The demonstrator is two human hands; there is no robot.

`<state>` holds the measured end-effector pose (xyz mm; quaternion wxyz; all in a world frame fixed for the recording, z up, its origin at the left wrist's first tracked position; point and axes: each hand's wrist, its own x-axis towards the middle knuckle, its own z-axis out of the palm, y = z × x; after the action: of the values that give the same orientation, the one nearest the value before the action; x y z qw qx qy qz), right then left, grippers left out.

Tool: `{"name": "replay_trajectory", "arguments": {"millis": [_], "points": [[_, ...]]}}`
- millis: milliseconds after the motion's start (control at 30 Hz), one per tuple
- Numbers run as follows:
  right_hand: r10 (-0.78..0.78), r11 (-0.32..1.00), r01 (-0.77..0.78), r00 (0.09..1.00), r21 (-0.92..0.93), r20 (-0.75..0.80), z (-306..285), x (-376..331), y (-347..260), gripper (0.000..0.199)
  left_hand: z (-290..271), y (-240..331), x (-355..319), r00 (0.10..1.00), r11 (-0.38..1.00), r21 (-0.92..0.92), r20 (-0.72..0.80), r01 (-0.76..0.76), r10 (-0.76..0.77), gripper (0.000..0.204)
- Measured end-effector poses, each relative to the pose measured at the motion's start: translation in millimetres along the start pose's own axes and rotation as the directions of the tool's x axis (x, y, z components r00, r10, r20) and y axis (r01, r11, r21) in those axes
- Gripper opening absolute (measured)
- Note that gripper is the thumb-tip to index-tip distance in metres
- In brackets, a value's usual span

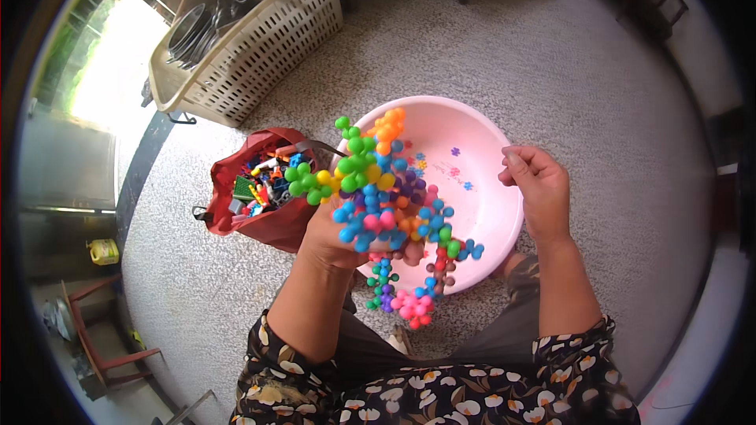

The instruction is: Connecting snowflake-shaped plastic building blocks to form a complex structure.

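My left hand (335, 232) holds up a big cluster of linked plastic knob pieces (378, 197) in green, blue, orange, yellow, pink and purple. Strands of it hang down toward my lap. The cluster sits in front of a pink plastic basin (488, 212) on the floor, which holds a few small loose pieces (455, 165). My right hand (535, 185) hovers at the basin's right rim with its fingers curled together; a tiny piece may be pinched there, but I cannot make it out.
A red cloth bag (264, 216) full of mixed toy bricks lies open left of the basin. A cream plastic basket (260, 39) with dishes stands at the upper left. A red stool (98, 338) is at the lower left. Speckled grey floor surrounds everything.
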<state>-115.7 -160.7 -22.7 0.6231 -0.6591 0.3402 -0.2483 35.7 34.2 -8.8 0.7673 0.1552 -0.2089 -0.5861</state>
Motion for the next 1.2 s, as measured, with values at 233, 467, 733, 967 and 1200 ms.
{"name": "replay_trajectory", "arguments": {"millis": [233,467,733,967,1200], "points": [[0.337,0.913,-0.242,0.901,-0.328,0.275,-1,-1,129,0.021,-18,5,-12,0.999,1.000,0.011,-0.045,-0.028,0.029,0.042],[0.413,0.574,0.075,0.833,-0.815,0.368,-6,-40,288,0.020,-46,-9,4,0.961,1.000,-0.021,0.276,-0.018,0.024,0.046],[0.474,0.561,0.046,0.800,-0.826,0.367,61,-50,323,0.037,-85,-43,26,0.973,0.995,0.018,0.209,0.097,-0.099,0.047],[0.444,0.500,0.229,0.760,-0.835,0.475,147,-7,316,0.040,-114,-37,39,0.981,0.982,0.131,0.121,0.137,-0.153,0.049],[0.436,0.359,0.464,0.683,-0.810,0.586,153,-34,359,0.024,-104,39,-4,0.990,0.901,0.418,-0.123,0.110,-0.064,0.051]]}}
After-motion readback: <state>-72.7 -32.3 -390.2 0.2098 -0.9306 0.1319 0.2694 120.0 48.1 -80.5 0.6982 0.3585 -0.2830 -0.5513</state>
